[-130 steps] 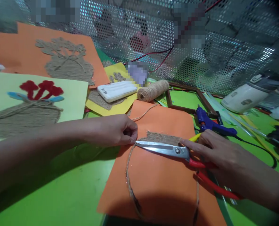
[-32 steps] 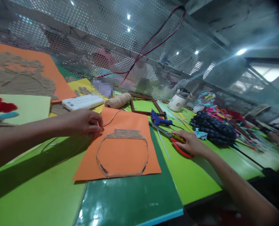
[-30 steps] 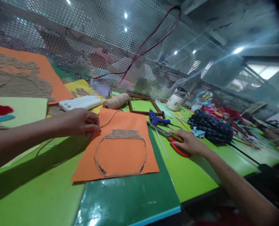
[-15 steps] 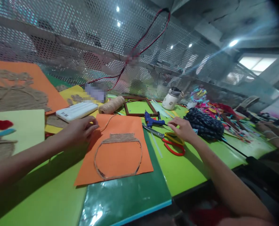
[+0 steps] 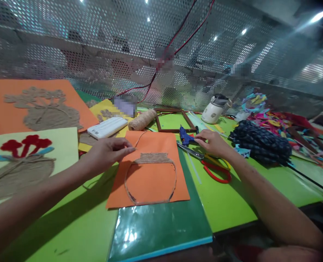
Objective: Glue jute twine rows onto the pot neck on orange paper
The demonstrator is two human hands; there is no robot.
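Note:
My left hand [image 5: 109, 153] is closed, its fingertips pinching the jute twine [image 5: 140, 137] at the upper left of an orange sheet [image 5: 150, 182]. That strand runs back to a twine roll [image 5: 142, 120]. On the sheet, twine forms a round pot outline, with a filled band of twine [image 5: 154, 158] as its neck. My right hand [image 5: 213, 142] has its fingers closed at the handle end of a blue hot glue gun [image 5: 185, 137]; the fingers partly hide the handle. Scissors [image 5: 215, 173] with red and yellow handles lie just below that hand.
A green glossy folder [image 5: 161, 225] lies under the sheet. Behind are a white power bank [image 5: 107, 127], a brown frame [image 5: 158, 122] and a white bottle [image 5: 212, 112]. Finished twine pictures [image 5: 64, 145] lie left. Dark yarn [image 5: 259, 142] and colourful scraps [image 5: 275, 125] lie right.
My right hand has moved in to the handle of the glue gun. My left hand has shifted right over the orange sheet's edge. The view has turned left.

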